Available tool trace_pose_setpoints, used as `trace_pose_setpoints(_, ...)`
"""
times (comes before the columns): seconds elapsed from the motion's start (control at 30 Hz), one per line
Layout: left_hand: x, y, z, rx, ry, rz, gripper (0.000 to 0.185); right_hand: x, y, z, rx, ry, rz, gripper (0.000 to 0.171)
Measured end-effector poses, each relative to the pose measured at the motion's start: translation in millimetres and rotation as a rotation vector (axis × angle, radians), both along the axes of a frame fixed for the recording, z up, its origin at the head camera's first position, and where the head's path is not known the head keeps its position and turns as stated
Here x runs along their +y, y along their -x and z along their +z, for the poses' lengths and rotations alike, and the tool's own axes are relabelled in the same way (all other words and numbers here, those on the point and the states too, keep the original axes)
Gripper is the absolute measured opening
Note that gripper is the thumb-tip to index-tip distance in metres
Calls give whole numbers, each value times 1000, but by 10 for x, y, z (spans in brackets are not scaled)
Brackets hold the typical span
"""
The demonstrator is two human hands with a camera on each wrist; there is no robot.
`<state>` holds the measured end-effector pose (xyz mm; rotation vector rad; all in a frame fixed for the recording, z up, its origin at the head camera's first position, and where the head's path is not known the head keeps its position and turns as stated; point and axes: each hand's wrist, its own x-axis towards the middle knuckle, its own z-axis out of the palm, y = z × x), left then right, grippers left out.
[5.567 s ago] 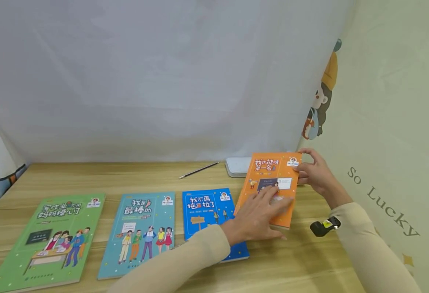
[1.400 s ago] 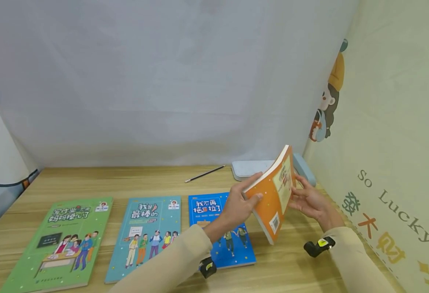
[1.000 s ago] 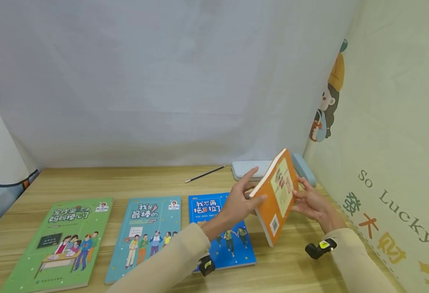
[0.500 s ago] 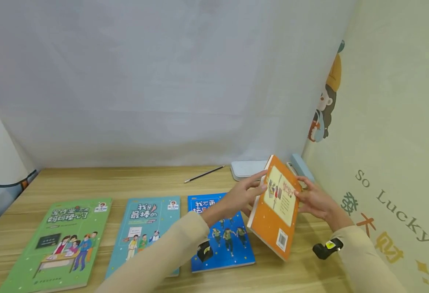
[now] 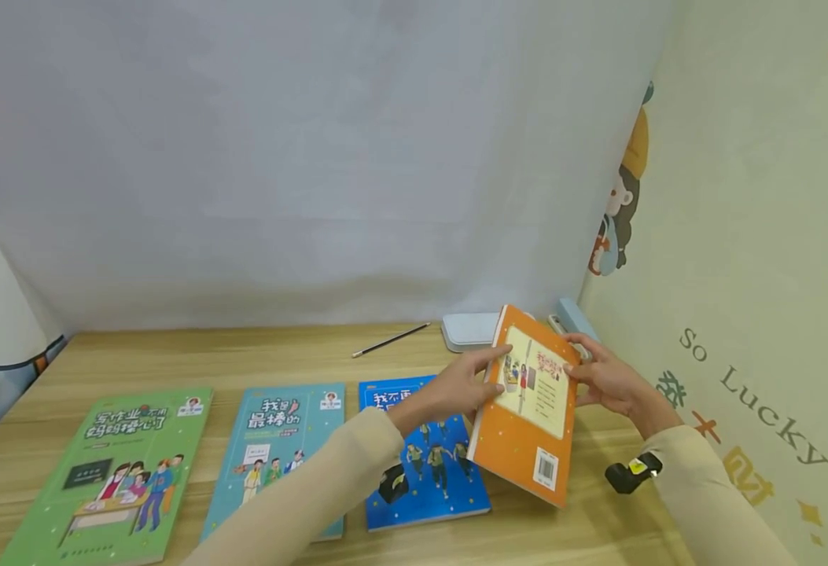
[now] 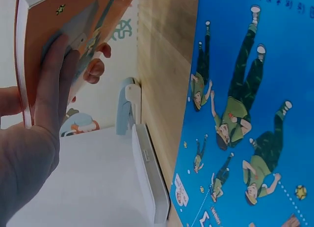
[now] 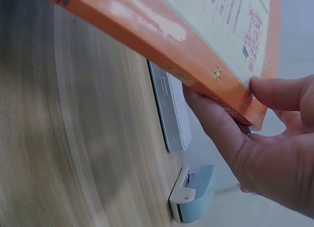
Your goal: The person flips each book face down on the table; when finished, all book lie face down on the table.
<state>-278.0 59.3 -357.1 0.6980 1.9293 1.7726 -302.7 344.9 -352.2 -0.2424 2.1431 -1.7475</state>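
An orange book (image 5: 527,440) is held up and tilted over the table, its back cover with a barcode facing me. My left hand (image 5: 452,389) grips its left edge; in the left wrist view the left fingers (image 6: 53,84) lie along the front cover. At the right edge my right hand (image 5: 612,381) pinches the book near its upper corner, thumb on the back cover and fingers underneath. A blue book (image 5: 431,503) lies flat below the left hand, partly covered by the forearm. Left of it lie a teal book (image 5: 272,424) and a green book (image 5: 112,472).
Behind the orange book sits a pale blue flat case (image 5: 466,332). A light blue stapler (image 7: 194,195) stands to its right, by the patterned wall (image 5: 739,236). A black pencil (image 5: 392,339) lies left of the case. A grey cloth (image 5: 279,157) hangs behind the table.
The orange book earlier showed its front cover; it has been lifted and turned over. Over the last second its back has swung round toward me, and the left hand has shifted along its edge.
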Motion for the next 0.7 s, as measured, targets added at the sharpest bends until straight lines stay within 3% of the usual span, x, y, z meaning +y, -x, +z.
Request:
trace_pose_setpoints(0.33, -14, 29, -93, 2, -56, 25, 65, 13, 1, 30, 5, 8, -24, 36)
trace_pose_setpoints(0.57, -20, 67, -145, 12, -111, 88, 65, 31, -63, -23, 20, 24, -55, 78)
trace_pose_setpoints(0.7, -35, 91, -161, 19, -150, 128, 65, 51, -126, -83, 24, 31, -47, 92)
